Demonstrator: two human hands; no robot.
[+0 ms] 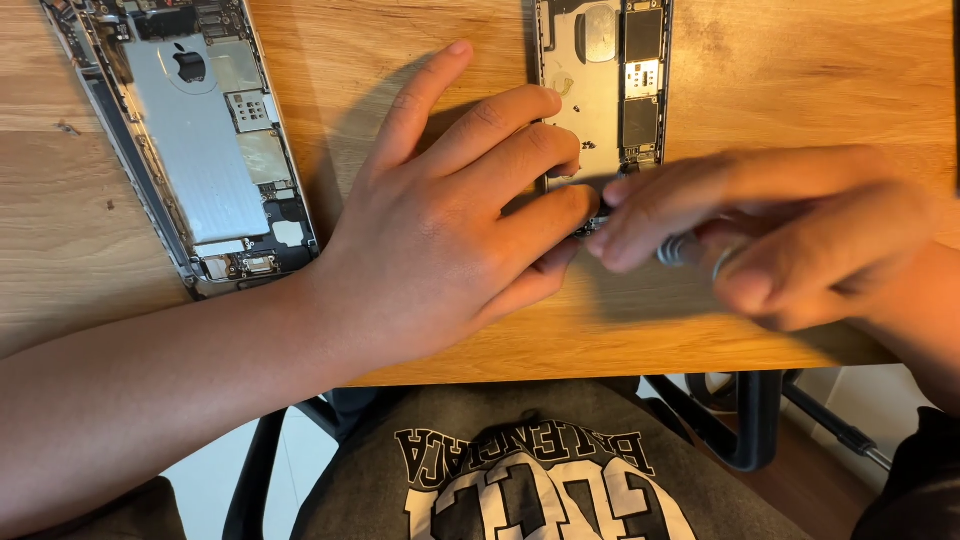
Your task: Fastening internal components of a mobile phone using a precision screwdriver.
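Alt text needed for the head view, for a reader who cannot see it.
A left hand steadies an opened phone on a wooden table while the blurred right hand works a small metal tool at its lower end. A second opened phone lies to the left.

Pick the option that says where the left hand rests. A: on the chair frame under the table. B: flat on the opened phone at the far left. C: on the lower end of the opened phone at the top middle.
C: the left hand has its fingertips pressed on the bottom end of the middle phone, beside the right hand with its small metal tool; the far-left phone lies untouched.
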